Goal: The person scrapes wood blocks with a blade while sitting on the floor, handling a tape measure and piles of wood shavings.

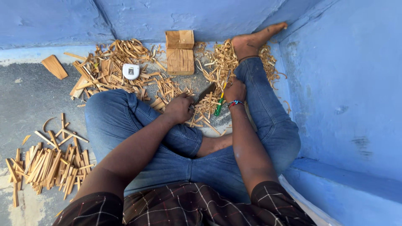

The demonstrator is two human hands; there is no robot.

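I sit cross-legged on the floor in blue jeans. My left hand (179, 108) is closed around the handle of a dark-bladed knife (204, 93) that points up and to the right. My right hand (235, 90), with a beaded bracelet at the wrist, grips a thin wooden stick (226, 79) close to the blade tip. A green-handled tool (219, 106) lies on the floor just below my right hand. Wood shavings (209, 104) cover the floor under both hands.
A wooden block (180, 52) stands against the blue wall. A small white device (131, 71) lies among shavings at left. Cut sticks (48, 165) are piled at lower left, a flat wood piece (55, 67) farther up. My bare foot (255, 39) rests by the corner.
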